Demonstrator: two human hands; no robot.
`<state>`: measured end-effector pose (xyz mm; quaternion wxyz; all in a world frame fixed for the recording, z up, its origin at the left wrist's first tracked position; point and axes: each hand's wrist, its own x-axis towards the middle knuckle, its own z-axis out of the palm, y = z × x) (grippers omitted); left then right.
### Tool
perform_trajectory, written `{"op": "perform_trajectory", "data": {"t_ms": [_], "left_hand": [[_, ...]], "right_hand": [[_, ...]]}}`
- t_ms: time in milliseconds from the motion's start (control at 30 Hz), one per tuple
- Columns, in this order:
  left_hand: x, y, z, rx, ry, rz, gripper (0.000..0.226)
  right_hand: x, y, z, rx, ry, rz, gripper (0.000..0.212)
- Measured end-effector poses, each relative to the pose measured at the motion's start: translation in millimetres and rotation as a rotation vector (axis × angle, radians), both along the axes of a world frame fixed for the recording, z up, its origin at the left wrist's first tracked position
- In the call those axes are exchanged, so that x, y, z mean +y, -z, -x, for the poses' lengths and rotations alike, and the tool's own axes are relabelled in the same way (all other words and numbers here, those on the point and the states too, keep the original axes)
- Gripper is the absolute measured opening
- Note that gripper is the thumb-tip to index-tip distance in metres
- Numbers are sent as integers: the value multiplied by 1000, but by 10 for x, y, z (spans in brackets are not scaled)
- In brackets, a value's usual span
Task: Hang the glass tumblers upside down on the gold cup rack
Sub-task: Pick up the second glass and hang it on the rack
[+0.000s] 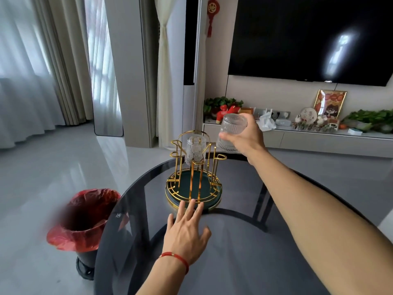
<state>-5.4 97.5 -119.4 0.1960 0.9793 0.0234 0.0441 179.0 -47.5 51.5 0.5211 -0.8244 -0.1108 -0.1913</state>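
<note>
Ribbed glass tumbler (232, 133) held inverted, just right of the gold cup rack (194, 171)

Right hand (248, 137) grasps its sidewall; left hand (187, 228) lies flat, released, fingertips at the rack's base. Rigid, breakable, probably slippery: grip the ribs.

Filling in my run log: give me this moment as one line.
right hand: holds tumbler inverted beside rack | left hand: open, at rack base | one glass hung
</note>
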Motion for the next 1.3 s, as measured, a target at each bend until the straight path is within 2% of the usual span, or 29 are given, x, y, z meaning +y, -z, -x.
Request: {"op": "perform_trajectory", "data": {"t_ms": [167,367,733,833,1000,1067,1167,1233,1300], "left_hand": [[-16,3,-19,11,3,-1,70],[-121,-38,-9,38,-3,113,64],[-196,-79,37,45,15,87,68],[-214,-97,54,29,22,64,68],[-261,-187,109,-23,6,35,69],[-276,-262,134,-113,-6,24,69],[-349,-397,204,-226,40,64,69],[-399,-474,258,-290,99,71,68],[-532,-519,335,-328,167,109,62]], "right_hand": [[185,102,-332,59,-67,-8,90],[286,279,-458,213,-158,126,99],[364,292,-516,455,-269,307,90],[383,286,-508,515,-293,278,91],[279,263,-277,496,-324,208,108],[106,231,-102,436,-301,163,96],[-384,195,304,404,-258,196,58],[-760,182,601,409,-275,306,35],[-1174,190,952,416,-298,476,24]]}}
